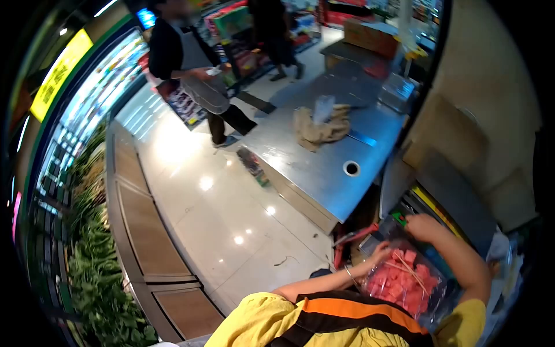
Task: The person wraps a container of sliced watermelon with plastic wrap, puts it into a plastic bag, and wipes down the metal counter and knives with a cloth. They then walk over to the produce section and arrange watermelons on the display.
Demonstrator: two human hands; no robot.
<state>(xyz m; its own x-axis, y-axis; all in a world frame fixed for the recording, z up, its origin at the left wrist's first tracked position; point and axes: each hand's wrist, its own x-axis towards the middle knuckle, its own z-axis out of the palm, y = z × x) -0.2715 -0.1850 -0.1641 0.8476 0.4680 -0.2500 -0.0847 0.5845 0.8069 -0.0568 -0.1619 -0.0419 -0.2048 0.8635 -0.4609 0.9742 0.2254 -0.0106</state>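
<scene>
A clear plastic pack of pinkish-red fruit cubes (399,286), probably watermelon, lies close in front of my body. Thin wooden sticks (411,270) rest across the cubes. My left hand (378,255) grips the pack's near-left upper edge, fingers curled at the plastic. Just beyond the pack, my right hand (421,226) is closed at a small bright green object (399,218); its kind is too small to make out. A red-handled tool (364,232) lies left of the hands.
A steel table (277,153) with a round hole (351,168) stands ahead, bearing a brown cloth (321,128) and a clear box (396,92). A person in an apron (199,75) stands beyond its left side. Leafy vegetables (101,277) line the far left; cardboard (442,133) leans right.
</scene>
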